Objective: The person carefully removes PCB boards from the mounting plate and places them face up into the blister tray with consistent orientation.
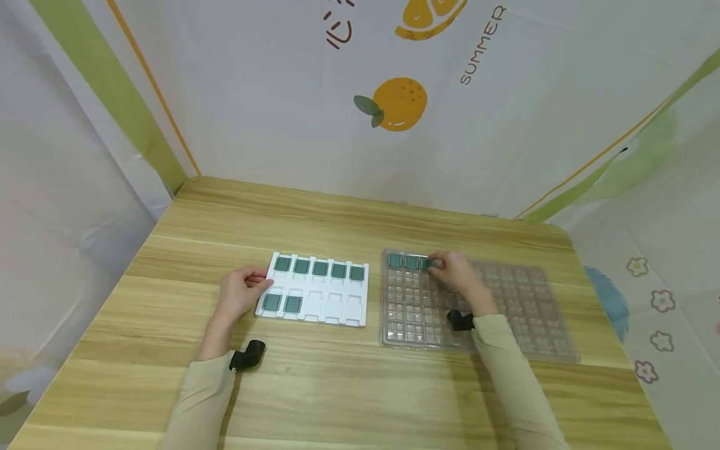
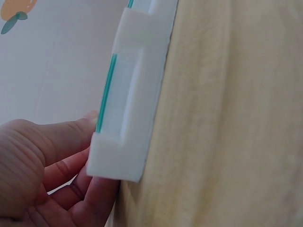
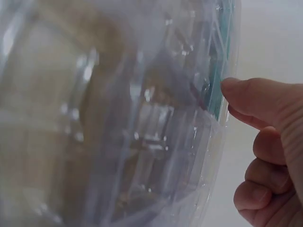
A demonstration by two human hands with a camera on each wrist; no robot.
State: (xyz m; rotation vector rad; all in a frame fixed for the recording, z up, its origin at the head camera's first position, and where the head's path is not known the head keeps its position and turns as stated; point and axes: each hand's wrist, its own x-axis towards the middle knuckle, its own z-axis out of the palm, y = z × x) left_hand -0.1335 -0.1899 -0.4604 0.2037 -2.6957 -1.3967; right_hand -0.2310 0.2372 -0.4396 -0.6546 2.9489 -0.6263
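My left hand (image 1: 239, 294) grips the left edge of a white foam-like tray (image 1: 319, 286), with the thumb on top and fingers by its side and underside in the left wrist view. Green perforated circuit boards fill the tray's far row, and two more, such as this circuit board (image 1: 292, 304), sit at the left of the near row. Over a clear plastic tray (image 1: 392, 339), my right hand (image 1: 454, 274) pinches a green circuit board (image 1: 427, 263) at the third pocket of the far row. Two boards lie in the pockets to its left. The fingertips partly cover the pinched board.
Both trays lie on a wood-grain table (image 1: 337, 387), the white one left of the clear one with a narrow gap between. Many small pockets divide the clear tray. A printed curtain (image 1: 281, 112) hangs behind the table. Each wrist carries a black camera (image 1: 249, 355).
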